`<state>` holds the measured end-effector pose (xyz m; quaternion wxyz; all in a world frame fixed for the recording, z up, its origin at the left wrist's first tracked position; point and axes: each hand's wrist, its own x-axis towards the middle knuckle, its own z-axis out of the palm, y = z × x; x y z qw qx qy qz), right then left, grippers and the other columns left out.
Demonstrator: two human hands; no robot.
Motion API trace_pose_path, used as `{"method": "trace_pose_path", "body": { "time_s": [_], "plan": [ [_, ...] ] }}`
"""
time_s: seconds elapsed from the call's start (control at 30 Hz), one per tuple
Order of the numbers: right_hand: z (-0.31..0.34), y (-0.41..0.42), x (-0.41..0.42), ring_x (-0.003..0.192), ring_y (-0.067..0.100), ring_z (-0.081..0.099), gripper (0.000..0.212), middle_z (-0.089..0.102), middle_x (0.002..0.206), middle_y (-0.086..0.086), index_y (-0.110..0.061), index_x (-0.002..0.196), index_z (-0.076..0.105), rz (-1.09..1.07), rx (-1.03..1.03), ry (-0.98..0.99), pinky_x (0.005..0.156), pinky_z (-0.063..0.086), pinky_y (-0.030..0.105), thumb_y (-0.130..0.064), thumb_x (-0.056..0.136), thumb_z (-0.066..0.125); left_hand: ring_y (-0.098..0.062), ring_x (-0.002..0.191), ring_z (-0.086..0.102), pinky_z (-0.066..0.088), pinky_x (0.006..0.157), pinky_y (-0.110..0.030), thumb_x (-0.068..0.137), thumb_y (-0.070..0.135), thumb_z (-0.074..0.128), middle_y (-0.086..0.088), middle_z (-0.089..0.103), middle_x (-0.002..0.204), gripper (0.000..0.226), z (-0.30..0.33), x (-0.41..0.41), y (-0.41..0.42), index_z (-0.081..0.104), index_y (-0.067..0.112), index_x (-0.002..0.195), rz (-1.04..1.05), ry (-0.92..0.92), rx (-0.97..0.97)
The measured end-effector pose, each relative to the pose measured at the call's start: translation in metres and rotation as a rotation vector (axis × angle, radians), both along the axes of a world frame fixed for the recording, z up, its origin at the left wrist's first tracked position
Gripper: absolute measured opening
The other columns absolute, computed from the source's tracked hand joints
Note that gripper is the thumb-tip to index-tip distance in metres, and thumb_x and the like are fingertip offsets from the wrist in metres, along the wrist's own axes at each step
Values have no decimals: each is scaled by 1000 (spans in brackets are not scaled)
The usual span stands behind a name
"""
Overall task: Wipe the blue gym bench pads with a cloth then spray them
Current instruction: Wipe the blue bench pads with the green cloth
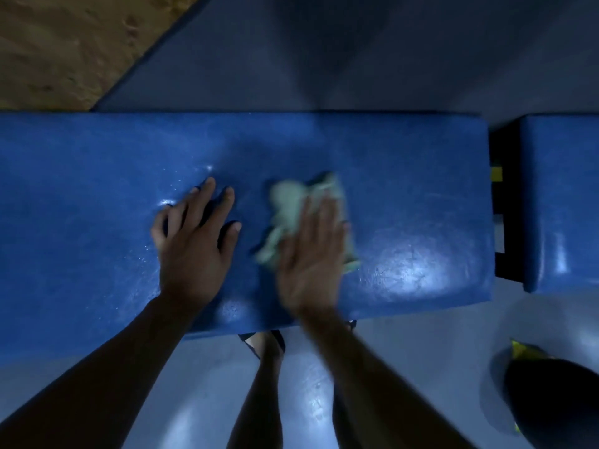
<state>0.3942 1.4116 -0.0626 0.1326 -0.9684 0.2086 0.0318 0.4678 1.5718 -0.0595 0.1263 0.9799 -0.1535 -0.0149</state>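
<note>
A long blue bench pad [405,176] runs across the view, its surface shiny with wet spots. A second, smaller blue pad [560,205] lies at the right, past a dark gap. My left hand [194,238] rests flat on the long pad with fingers spread. My right hand [311,254], blurred by motion, presses a crumpled pale green cloth [288,205] flat against the pad just right of the left hand. No spray bottle is in view.
The black bench frame [502,202] shows in the gap between the pads. A dark rounded object [554,396] with a yellow bit sits on the grey floor at lower right. My legs stand below the pad's near edge. A brown floor patch [64,43] is at top left.
</note>
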Motion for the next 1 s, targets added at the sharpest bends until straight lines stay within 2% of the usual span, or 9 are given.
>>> {"method": "trace_pose_path", "body": {
  "time_s": [0.1, 0.2, 0.37, 0.47, 0.53, 0.63, 0.77, 0.83, 1.0],
  "plan": [
    [15, 37, -19, 158, 23, 0, 62, 6, 171, 8, -16, 162, 14, 368, 138, 58, 128, 10, 48, -37, 107, 33, -27, 137, 38, 27, 109, -52, 93, 27, 65, 0, 37, 161, 58, 1, 2, 3, 48, 28, 149, -37, 64, 9],
    [11, -37, -30, 158, 19, 10, 59, 17, 169, 1, -22, 161, 23, 518, 108, 12, 125, 20, 48, -38, 105, 35, -31, 128, 45, 32, 104, -51, 96, 38, 58, -2, 45, 156, 49, 0, 3, 0, 55, 27, 143, -10, 1, -6],
    [5, -191, -65, 156, 32, 17, 66, 20, 168, 15, -9, 160, 20, -148, -56, 64, 123, 20, 57, -43, 104, 23, -35, 129, 44, 29, 109, -54, 99, 44, 50, -5, 46, 155, 48, -2, -3, -7, 55, 25, 143, 22, 17, -9],
    [2, -154, -54, 155, 38, 16, 72, 18, 166, 22, 1, 158, 20, -443, -23, 82, 124, 13, 52, -43, 101, 18, -35, 134, 38, 24, 112, -55, 99, 44, 45, -6, 41, 158, 51, 2, -5, -9, 51, 25, 146, 19, 60, -8],
    [2, -89, -56, 154, 41, 17, 65, 21, 164, 24, 3, 156, 25, -291, -16, 21, 125, 13, 54, -37, 104, 24, -35, 135, 36, 23, 113, -55, 99, 44, 44, -6, 39, 159, 52, 5, -5, -11, 50, 25, 147, 19, 92, 6],
    [15, -16, -86, 158, 27, 1, 63, 8, 170, 11, -14, 162, 14, 263, 104, 100, 128, 7, 49, -39, 106, 28, -37, 137, 40, 23, 112, -54, 98, 41, 45, -8, 40, 159, 52, 13, -4, -15, 52, 23, 146, 36, 95, 11],
    [15, -91, -96, 158, 19, 4, 60, 10, 171, 0, -25, 162, 17, 644, 116, 89, 127, 13, 46, -44, 106, 25, -36, 136, 42, 24, 113, -55, 99, 35, 44, -8, 42, 157, 51, 20, -16, -26, 50, 20, 147, 60, 111, -11],
    [10, -162, -100, 158, 20, 9, 60, 17, 170, 1, -25, 161, 22, 583, 73, 95, 126, 15, 47, -46, 105, 24, -34, 132, 43, 25, 112, -53, 100, 32, 44, -5, 43, 156, 49, 25, -31, -32, 49, 23, 147, 62, 103, -21],
    [14, -277, -95, 157, 29, 8, 66, 11, 170, 11, -16, 162, 13, 45, -44, 158, 126, 14, 53, -46, 103, 16, -36, 129, 46, 28, 108, -51, 102, 35, 40, -4, 43, 156, 46, 35, -67, -29, 49, 27, 147, 44, 152, -14]
  ]
}}
